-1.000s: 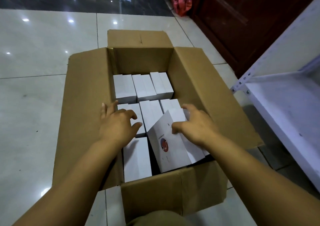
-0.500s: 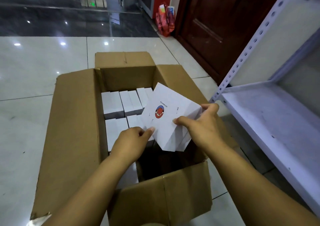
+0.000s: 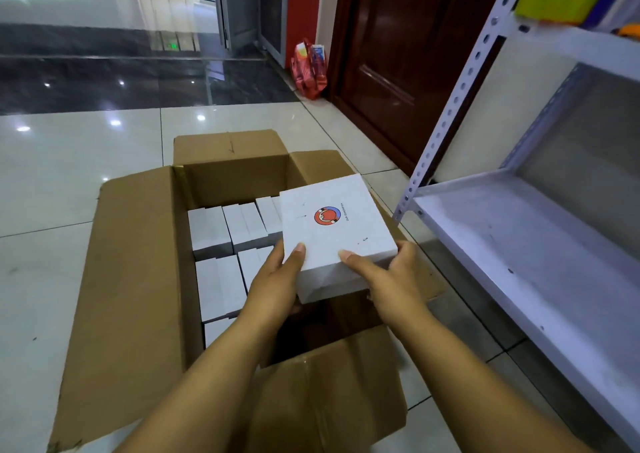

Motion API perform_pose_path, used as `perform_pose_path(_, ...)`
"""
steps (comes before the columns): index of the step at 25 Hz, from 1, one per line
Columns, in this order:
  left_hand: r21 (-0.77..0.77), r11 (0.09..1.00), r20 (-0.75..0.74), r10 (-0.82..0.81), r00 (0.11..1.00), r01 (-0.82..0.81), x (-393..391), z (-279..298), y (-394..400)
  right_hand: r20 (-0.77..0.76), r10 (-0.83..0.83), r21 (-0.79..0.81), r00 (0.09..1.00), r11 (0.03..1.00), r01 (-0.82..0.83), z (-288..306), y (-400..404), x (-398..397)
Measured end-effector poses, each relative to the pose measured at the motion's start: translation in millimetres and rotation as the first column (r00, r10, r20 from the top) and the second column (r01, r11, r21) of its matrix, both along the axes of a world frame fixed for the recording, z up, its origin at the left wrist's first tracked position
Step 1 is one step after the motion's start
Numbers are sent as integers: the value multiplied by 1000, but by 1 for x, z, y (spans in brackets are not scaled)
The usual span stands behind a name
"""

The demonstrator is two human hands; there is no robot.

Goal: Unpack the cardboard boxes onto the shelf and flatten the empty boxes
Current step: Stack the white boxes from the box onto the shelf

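head view: left grip (image 3: 277,281) and right grip (image 3: 388,276) each clamp the near edge of a white box (image 3: 334,230), thumbs on top. box sits level above the open carton (image 3: 138,279), beside the shelf (image 3: 519,244).

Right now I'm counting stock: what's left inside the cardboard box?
Inside the cardboard box, white boxes stand in rows. The lifted stack and both hands hide the right side.
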State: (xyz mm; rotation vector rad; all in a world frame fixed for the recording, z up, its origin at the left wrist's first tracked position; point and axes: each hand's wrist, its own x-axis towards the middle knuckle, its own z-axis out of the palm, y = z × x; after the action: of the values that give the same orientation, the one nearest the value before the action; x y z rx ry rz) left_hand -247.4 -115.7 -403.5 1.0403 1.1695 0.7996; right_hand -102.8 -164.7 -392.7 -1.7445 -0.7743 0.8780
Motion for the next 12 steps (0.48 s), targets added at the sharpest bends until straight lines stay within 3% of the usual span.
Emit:
perform_pose_path(6, 144, 989, 26, -21, 999, 17, 11, 33, -2, -53, -14, 100, 999, 995, 19, 20, -27, 19)
perform_pose_path(12, 328, 944, 122, -76, 990, 32, 39, 83, -28, 24, -97, 301, 995, 950, 85, 71, -60, 42)
